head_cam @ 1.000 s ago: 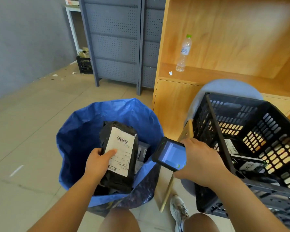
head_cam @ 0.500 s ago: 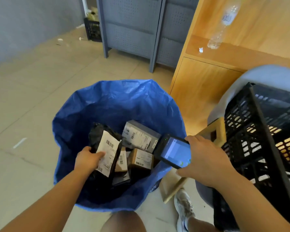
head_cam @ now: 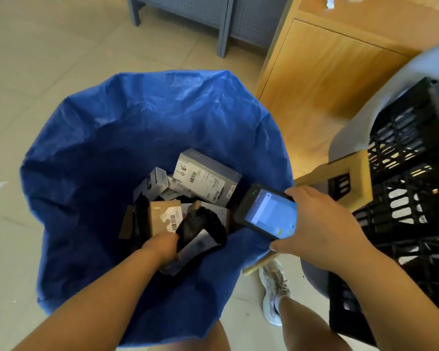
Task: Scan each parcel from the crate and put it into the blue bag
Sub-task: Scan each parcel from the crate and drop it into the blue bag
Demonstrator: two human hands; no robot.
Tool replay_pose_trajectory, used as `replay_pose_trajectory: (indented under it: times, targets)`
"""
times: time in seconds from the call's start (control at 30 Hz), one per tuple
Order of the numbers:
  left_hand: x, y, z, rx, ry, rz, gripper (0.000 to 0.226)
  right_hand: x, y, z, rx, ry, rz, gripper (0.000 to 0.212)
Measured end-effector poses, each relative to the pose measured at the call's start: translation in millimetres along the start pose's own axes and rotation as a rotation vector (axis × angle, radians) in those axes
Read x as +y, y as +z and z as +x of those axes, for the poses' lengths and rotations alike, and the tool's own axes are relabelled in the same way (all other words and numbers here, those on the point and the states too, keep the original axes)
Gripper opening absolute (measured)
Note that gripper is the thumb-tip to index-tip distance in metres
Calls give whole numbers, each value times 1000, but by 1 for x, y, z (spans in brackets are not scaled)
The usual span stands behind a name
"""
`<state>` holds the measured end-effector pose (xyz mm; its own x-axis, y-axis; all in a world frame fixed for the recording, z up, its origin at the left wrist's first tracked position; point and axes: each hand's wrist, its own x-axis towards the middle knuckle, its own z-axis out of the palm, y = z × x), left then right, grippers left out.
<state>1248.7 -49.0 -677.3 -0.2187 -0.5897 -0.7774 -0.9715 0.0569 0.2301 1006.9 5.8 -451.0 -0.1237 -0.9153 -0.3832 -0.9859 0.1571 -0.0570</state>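
Below, boxes [head_cam: 205, 182] crowd the black parcel [head_cam: 200, 226] inside the blue bag [head_cam: 162, 110].

Our left grip [head_cam: 161, 245] holds a black parcel [head_cam: 200, 224] inside the blue bag [head_cam: 99, 160]; our right grip [head_cam: 322, 231] holds the scanner [head_cam: 269, 214] at its rim.

Both forearms are bare down to the left hand [head_cam: 160, 247] and right hand [head_cam: 322, 231], which are bare too. Just right of the blue bag [head_cam: 99, 138], at its near rim, the right foot wears a pale grey-white mesh sneaker [head_cam: 274, 282] with white laces and a white sock [head_cam: 276, 304] at the ankle. The shin above it and the knee at the bag's near edge are bare.
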Motion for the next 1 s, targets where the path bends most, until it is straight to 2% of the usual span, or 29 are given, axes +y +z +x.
replay_pose_trajectory:
  times: [0.13, 0.23, 0.4, 0.53, 0.8, 1.0]
  targets:
    - [-1, 1, -4, -69, -16, 25, 42, 1, -1, -4, -3, -2, -5, 76]
    - [0, -6, -14, -24, -7, 24, 41, 2, -7, -13, 17, -5, 0, 76]
    - [10, -24, -50, 77, 34, 79, 41, 6, -25, -43, 65, 16, 16, 64]
    - [28, -39, -87, 148, 100, 118, 35, 17, -44, -79, 117, 40, 37, 72]
    - [104, -62, -169, 320, 261, 183, 23, 72, -75, -171, 251, 151, 66, 85]
    - [199, -53, -228, 534, 496, 238, 20, 148, -66, -232, 368, 310, 183, 88]
